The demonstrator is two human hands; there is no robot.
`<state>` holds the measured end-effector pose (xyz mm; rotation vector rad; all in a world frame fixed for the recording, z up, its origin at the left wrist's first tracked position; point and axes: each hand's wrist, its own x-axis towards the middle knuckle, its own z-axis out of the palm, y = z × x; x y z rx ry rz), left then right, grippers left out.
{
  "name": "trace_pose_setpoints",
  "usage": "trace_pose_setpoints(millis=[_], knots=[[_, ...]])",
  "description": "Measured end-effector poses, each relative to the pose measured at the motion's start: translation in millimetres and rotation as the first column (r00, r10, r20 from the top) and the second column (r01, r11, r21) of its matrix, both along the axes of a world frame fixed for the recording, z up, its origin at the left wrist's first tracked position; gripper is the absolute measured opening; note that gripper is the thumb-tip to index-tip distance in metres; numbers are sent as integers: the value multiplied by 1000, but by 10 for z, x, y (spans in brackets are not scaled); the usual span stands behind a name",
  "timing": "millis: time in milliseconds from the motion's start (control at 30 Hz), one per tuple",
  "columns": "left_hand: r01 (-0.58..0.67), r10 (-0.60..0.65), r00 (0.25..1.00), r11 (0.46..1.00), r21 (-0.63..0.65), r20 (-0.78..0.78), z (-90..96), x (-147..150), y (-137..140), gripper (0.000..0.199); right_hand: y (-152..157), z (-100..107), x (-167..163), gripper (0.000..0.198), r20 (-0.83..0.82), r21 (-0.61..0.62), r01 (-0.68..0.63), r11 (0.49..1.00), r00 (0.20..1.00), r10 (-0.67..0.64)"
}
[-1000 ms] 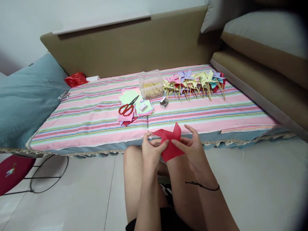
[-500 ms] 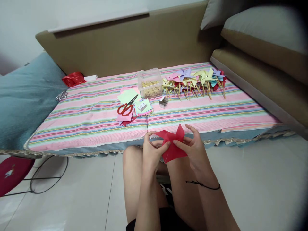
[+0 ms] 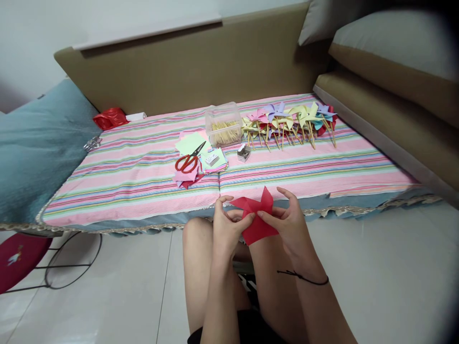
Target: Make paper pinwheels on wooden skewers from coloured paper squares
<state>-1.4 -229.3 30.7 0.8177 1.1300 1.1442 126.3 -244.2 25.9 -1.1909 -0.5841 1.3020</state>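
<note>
Over my lap, both hands hold a red paper pinwheel (image 3: 258,229) whose blades are partly folded in. My left hand (image 3: 226,224) pinches its left side, thumb near the centre. From the other side my right hand (image 3: 287,217) presses its thumb close to the middle, with the index finger raised. One pointed corner stands up between the hands, and another points left. The fingers behind the paper are partly hidden. Beyond the hands lie red-handled scissors (image 3: 187,163) on coloured paper sheets (image 3: 190,142), and a small clear box of metal pins (image 3: 244,153).
A clear plastic box (image 3: 224,136) of wooden sticks stands at the back of the striped cloth (image 3: 136,167). Several finished pinwheels (image 3: 283,117) lie to its right. A red bag (image 3: 109,118) is at the far left; a red stool (image 3: 21,260) stands on the floor.
The upright corner of the red paper has tilted slightly left, and the lower part has shifted a little. Both hands keep their hold almost in place.
</note>
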Motion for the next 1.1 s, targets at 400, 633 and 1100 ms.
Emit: trace_pose_setpoints(millis=[400, 633, 1100], knots=[[-95, 95, 995, 995, 13, 24, -24, 23, 4, 59, -2, 40, -30, 95, -5, 15, -6, 1000, 1000, 6], [-7, 6, 1000, 1000, -26, -26, 41, -21, -26, 59, -8, -33, 28, 95, 41, 18, -111, 994, 993, 110], [-465, 467, 858, 883, -65, 213, 2, 29, 118, 57, -74, -170, 214, 20, 473, 326, -389, 862, 856, 208]])
